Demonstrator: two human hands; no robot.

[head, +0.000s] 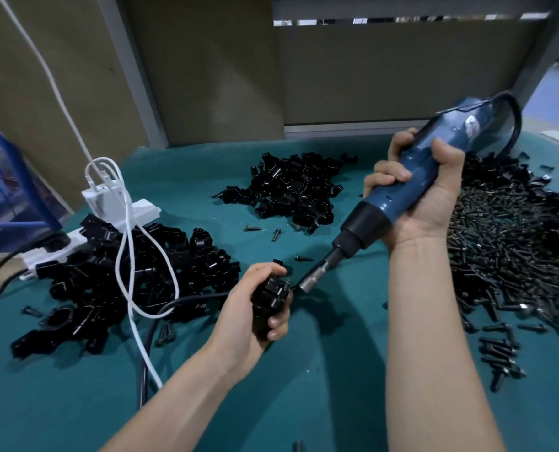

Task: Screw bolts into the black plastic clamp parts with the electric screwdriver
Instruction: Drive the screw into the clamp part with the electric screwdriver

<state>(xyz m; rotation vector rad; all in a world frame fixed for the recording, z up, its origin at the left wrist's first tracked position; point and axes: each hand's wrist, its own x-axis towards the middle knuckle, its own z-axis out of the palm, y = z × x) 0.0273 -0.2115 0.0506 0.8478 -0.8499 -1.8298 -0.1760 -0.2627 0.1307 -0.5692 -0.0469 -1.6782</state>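
Left hand (255, 309) has its fingers curled tight round one black clamp (269, 303), holding it just above the green cloth (330, 370). At the clamp's right edge sits the metal tip (308, 284) of the screwdriver (434, 177). It is touching or just beside the clamp, hard to say, and I cannot tell whether a bolt sits between them. The blue body slants up and away to the clamp's right. The right hand (426, 197) wraps it firmly, thumb and fingers closed round the barrel. Left of the clamp lies a heap (85, 288) of black parts, with a white cable (146, 347) looped over it. Right of the clamp, a wide spread of bolts (506, 256). Just beyond the clamp, a few loose bolts (253, 228). Farther back, a second heap (291, 190). Far left of the clamp, a white power strip (144, 210).
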